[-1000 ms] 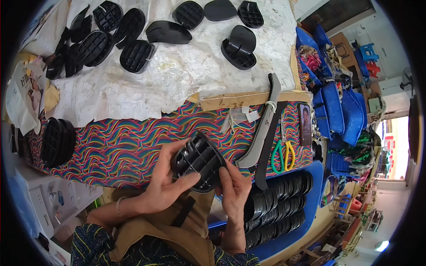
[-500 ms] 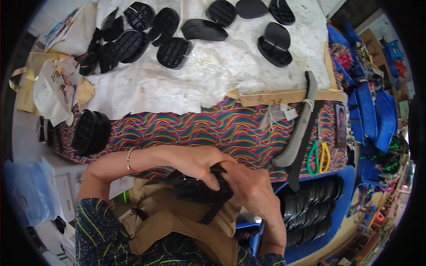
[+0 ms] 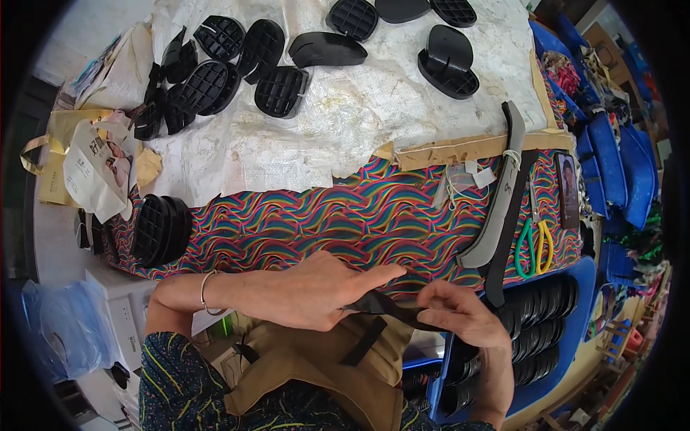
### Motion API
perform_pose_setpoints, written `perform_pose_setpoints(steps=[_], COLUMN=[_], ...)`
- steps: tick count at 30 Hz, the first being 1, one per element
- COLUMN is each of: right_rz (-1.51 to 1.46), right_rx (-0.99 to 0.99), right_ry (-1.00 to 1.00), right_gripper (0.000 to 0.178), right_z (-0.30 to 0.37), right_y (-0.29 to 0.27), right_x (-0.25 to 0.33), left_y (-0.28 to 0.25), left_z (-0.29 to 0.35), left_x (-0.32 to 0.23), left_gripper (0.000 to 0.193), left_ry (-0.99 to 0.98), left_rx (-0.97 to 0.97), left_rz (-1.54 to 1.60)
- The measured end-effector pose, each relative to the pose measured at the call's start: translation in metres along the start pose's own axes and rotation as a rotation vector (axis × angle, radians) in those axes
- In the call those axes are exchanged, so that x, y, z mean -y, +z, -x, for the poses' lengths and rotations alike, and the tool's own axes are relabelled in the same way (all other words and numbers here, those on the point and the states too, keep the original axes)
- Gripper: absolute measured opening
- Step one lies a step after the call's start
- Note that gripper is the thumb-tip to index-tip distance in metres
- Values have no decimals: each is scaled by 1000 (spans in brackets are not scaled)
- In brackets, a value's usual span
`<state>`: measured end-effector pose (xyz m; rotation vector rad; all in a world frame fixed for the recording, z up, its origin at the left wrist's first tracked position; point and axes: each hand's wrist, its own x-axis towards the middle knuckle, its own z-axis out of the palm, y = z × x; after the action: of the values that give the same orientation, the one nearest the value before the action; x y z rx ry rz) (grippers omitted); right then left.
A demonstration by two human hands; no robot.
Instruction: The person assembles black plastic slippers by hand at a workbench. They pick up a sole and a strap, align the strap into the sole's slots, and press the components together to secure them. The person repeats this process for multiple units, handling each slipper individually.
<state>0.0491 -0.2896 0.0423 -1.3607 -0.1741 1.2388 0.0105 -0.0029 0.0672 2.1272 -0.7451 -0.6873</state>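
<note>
Hands: left hand [image 3: 305,293], index extended, right hand [image 3: 463,316]; both pinching black strip [image 3: 386,306]. Risk: loosened pinch, strip likely dropping onto brown apron [image 3: 295,359].

The person is wearing a dark, nearly black garment whose left sleeve [image 3: 172,377] is showing a scatter of curved yellow-green streaks and tiny paler specks; it is ending in a loose, wide hem near the elbow. At the near edge, the right sleeve [image 3: 467,427] is showing only as a narrow strip of dark print. A brown apron [image 3: 305,345] is covering the front, its border curving in an arch at the near side, with dark patterned cloth [image 3: 309,414] peeping out there. A straight black strip [image 3: 364,341] is slanting across the brown fabric, and a small dark tab [image 3: 247,352] is showing to its left. A thin, shiny metal bracelet [image 3: 204,291] is circling the wrist behind the left hand [image 3: 313,289].
</note>
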Motion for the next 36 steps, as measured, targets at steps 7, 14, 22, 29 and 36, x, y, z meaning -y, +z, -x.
perform_pose_setpoints(steps=[7,14,22,29,36], right_rz=[489,-56,-317,-592,-759], right_rx=[-379,-347,-340,-391,-488], right_ry=[-386,-306,-428,-422,-509], right_gripper=[6,14,17,16,17], right_z=[23,22,10,-5,-26], right_y=[7,6,17,52,88], right_x=[53,24,-15,-35,-61], left_y=[11,17,13,17,27], left_z=[5,14,20,20,7], left_x=[-16,-17,-23,-20,-12], left_gripper=[96,74,29,30,32], left_ry=[-171,32,59,12,-69], left_rx=[82,-328,-508,-623,-755], left_rz=[227,372,530,562,634])
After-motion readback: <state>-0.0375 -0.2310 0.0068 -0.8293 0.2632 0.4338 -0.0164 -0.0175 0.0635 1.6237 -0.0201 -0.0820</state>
